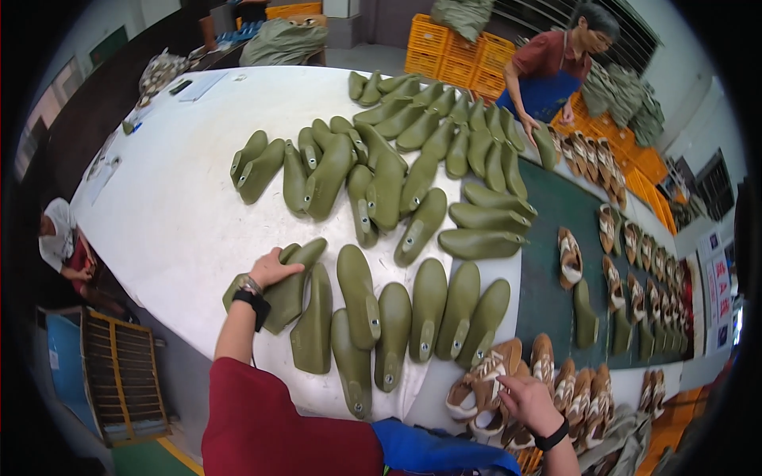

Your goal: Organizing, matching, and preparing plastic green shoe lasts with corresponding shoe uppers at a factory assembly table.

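Note:
My left hand reaches over the near left group of olive-green shoe lasts, its fingers closed around one shoe last. Other lasts lie under and beside that wrist, partly hidden by it. At the lower right, my right hand has its fingers curled together in a pinch. Its fingertips meet the edge of a brown and white sneaker; what they pinch, if anything, is too small to make out. Just left of that sneaker stands a row of lasts, toes pointing away from me.
Many more lasts cover the white table. A green conveyor belt on the right carries sneakers and lasts. Across it, a co-worker in a blue apron touches a last. Orange crates stand behind; another person sits at left.

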The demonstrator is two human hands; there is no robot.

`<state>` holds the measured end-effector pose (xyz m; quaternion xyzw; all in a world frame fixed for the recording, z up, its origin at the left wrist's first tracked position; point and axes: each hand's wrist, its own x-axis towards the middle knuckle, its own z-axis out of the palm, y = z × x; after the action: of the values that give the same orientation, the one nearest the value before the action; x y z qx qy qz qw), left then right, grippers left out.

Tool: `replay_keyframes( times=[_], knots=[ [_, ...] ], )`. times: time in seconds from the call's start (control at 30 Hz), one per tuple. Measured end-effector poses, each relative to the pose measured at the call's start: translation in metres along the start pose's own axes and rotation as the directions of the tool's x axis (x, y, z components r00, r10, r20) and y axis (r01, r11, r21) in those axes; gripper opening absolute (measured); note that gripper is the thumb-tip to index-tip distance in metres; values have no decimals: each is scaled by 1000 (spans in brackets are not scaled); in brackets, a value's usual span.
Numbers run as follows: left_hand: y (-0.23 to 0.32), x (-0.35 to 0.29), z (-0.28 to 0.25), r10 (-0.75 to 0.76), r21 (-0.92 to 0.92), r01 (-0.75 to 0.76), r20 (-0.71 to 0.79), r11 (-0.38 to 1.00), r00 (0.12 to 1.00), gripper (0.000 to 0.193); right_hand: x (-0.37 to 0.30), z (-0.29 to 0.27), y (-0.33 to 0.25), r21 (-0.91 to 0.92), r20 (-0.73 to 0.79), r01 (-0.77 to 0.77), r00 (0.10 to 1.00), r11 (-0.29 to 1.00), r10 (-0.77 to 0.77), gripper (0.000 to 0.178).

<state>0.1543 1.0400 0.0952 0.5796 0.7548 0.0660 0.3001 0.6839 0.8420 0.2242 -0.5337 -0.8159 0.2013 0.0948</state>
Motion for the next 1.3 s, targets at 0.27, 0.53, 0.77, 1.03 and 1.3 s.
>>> replay_keyframes(
  times=[0.27,0.53,0.77,1.03,1.3],
  knots=[
    [0,-10,81,220,250,-148,-290,957,931,92,-131,-36,-24,35,-401,-198,895,980,196,31],
    [139,-99,93,749,264,-705,-326,658,577,55,-318,-180,65,458,-806,-313,248,832,537,34],
    [264,-264,192,941,109,-935,-15,338,338,45,-427,-222,189,693,-531,570,-11,442,847,25],
    [325,-355,262,929,113,-936,128,334,347,45,-390,-248,201,170,-753,-532,473,829,457,22],
    [413,-407,295,938,63,-943,104,326,331,41,-386,-304,232,124,-741,-440,555,890,378,24]
  ],
)
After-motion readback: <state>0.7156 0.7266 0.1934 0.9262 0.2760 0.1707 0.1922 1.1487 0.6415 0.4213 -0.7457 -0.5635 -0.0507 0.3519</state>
